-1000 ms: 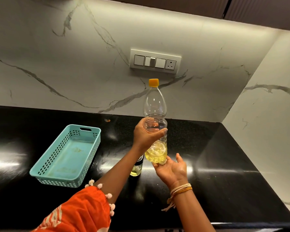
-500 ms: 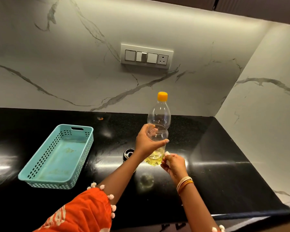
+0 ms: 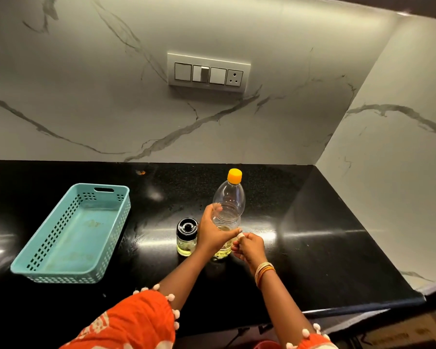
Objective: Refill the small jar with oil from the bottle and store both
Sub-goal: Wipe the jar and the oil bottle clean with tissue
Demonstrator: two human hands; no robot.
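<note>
A clear plastic oil bottle [image 3: 229, 201] with an orange cap stands upright on the black counter [image 3: 312, 248], holding a little yellow oil at its bottom. My left hand [image 3: 213, 231] is wrapped around its middle. My right hand [image 3: 248, 246] is beside the bottle's lower right, fingers curled, with something small and white pinched at the fingertips; I cannot tell what it is. A small glass jar [image 3: 186, 236] with a black lid and some yellow oil stands just left of the bottle, touching my left hand's wrist side.
A teal perforated plastic basket [image 3: 48, 255] lies on the counter's left part. A marble wall with a switch plate [image 3: 208, 73] runs behind, and a side wall closes the right. The counter's front edge is near my elbows.
The bottle has come down from the air and now stands on the counter beside the jar. My right hand moved from under its base to its right side.
</note>
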